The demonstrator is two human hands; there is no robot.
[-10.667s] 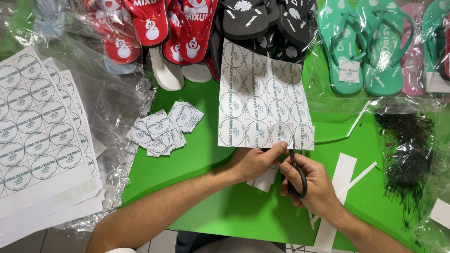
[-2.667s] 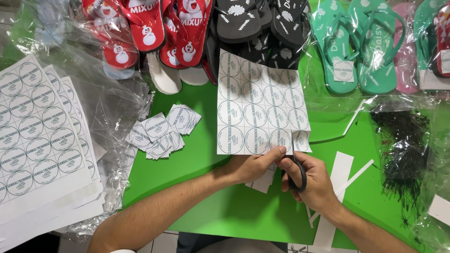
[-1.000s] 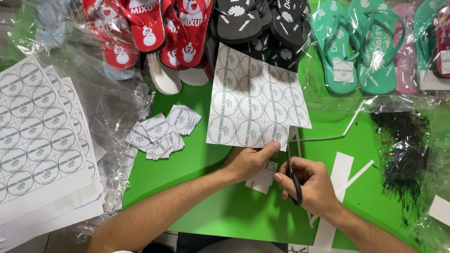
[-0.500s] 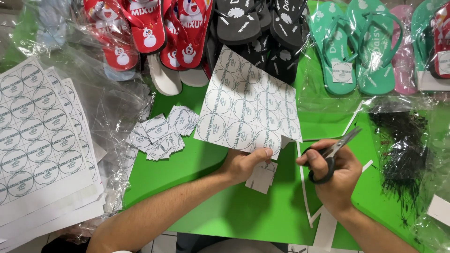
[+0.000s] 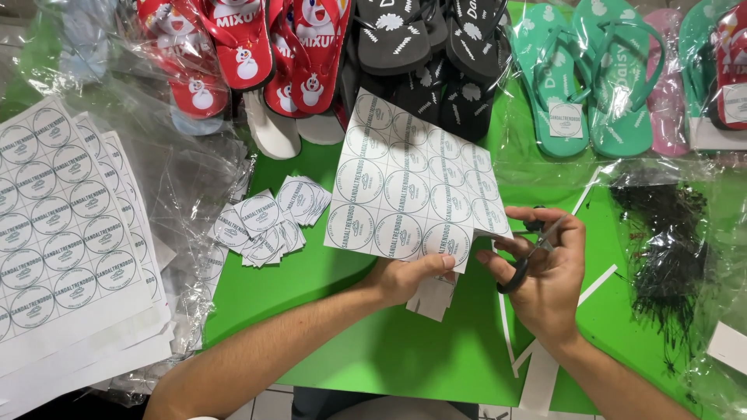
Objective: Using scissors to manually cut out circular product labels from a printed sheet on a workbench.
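Left hand [image 5: 405, 278] grip pinching bottom edge of sticker sheet [image 5: 412, 190], sheet fanning up and away from grip. Right hand [image 5: 545, 268] grip clenched on black scissors [image 5: 529, 253], just right of sheet edge. Cut sticker pile [image 5: 268, 222] left of left grip on green counter [image 5: 327, 280].

- Label sheet [image 5: 412, 190]: white, printed with rows of round grey-ringed labels, held tilted at the middle of the green table [image 5: 327, 272], pinched at its lower edge by the left hand [image 5: 405, 278].
- Cut labels [image 5: 268, 222]: small white squares with round prints, piled just left of the sheet.
- Sheet stack [image 5: 66, 249]: uncut white sheets, well left of the sheet, on clear plastic.
- Tag [image 5: 566, 119]: small white square on a teal sandal, up right of the sheet.
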